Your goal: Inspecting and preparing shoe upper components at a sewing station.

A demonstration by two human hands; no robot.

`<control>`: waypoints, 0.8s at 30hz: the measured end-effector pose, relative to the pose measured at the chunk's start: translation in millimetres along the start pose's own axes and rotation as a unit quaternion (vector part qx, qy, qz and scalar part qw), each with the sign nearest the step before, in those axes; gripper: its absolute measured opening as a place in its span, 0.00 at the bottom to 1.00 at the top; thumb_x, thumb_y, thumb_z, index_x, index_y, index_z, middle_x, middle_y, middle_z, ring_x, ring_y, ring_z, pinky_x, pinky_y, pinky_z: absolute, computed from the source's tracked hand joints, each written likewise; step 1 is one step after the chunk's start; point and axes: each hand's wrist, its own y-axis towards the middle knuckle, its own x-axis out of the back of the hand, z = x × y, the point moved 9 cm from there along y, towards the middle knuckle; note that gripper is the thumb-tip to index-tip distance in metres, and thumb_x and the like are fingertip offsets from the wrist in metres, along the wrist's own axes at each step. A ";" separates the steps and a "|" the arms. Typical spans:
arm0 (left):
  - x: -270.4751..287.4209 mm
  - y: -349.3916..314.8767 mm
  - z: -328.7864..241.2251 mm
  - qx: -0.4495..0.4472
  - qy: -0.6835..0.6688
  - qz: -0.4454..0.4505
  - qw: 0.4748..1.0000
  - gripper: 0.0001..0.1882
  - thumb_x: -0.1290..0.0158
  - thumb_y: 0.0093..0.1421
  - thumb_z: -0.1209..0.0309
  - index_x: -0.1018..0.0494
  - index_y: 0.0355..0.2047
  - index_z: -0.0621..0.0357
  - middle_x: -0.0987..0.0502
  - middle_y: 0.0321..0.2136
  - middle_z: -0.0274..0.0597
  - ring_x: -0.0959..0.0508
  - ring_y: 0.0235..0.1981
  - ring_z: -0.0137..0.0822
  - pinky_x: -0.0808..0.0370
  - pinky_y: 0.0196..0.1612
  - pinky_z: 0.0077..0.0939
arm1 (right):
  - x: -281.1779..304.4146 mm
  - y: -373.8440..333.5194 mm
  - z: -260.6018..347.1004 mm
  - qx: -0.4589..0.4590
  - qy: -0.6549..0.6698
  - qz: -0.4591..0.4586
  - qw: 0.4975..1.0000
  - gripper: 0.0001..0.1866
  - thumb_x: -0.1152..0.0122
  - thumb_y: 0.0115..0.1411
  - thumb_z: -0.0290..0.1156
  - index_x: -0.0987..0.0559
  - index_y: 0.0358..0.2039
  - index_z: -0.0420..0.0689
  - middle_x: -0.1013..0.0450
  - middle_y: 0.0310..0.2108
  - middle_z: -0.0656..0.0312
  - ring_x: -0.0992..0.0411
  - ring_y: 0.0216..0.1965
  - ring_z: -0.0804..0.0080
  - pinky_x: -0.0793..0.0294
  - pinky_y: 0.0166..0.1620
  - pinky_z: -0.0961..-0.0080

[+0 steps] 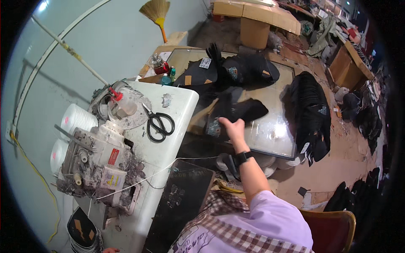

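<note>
My right hand [233, 127], with a dark band on its wrist, reaches out over a glass-topped table [257, 143]. Its thumb and fingers close on a black fabric piece [214, 127] that has a small teal print or embroidery. Other black pieces [249, 110] lie right beside it, somewhat blurred, and larger black piles [249, 71] sit behind them. Only a sliver of my left hand [111, 250] shows at the lower edge, its fingers mostly cut off. Near it is a stack of black pieces with tan patches [82, 230].
A lint-covered sewing machine [99, 162], black-handled scissors [158, 125], a clear red-capped bottle [122, 105] and white thread cones [78, 120] occupy the white table [164, 149]. A long row of black pieces [310, 114] lies at the glass's right. A chair [333, 227] stands lower right.
</note>
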 end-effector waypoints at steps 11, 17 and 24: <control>-108.6 -51.9 -101.7 0.031 -0.395 0.355 0.847 0.38 0.48 0.51 0.59 0.43 0.57 0.73 0.35 0.54 0.57 0.36 0.58 0.46 0.44 0.62 0.37 | -22.3 -222.1 209.2 0.008 0.060 0.501 0.863 0.20 0.34 0.54 0.37 0.24 0.39 0.33 0.24 0.32 0.59 0.27 0.33 0.74 0.26 0.36 0.76; -89.6 -110.7 19.8 0.257 -0.344 0.198 0.881 0.27 0.57 0.61 0.69 0.43 0.60 0.69 0.40 0.58 0.54 0.37 0.57 0.42 0.40 0.59 0.34 | -100.6 -411.3 175.2 0.273 -0.050 0.814 0.510 0.49 0.30 0.45 0.48 0.43 0.58 0.30 0.31 0.46 0.36 0.29 0.47 0.49 0.29 0.48 0.65; -33.2 -132.3 56.9 0.284 -0.190 0.310 0.887 0.40 0.46 0.51 0.55 0.44 0.58 0.70 0.36 0.54 0.52 0.36 0.56 0.44 0.40 0.59 0.40 | -96.4 -547.0 176.0 0.238 -0.021 0.943 0.232 0.49 0.30 0.44 0.47 0.40 0.52 0.17 0.30 0.41 0.31 0.31 0.48 0.44 0.30 0.49 0.64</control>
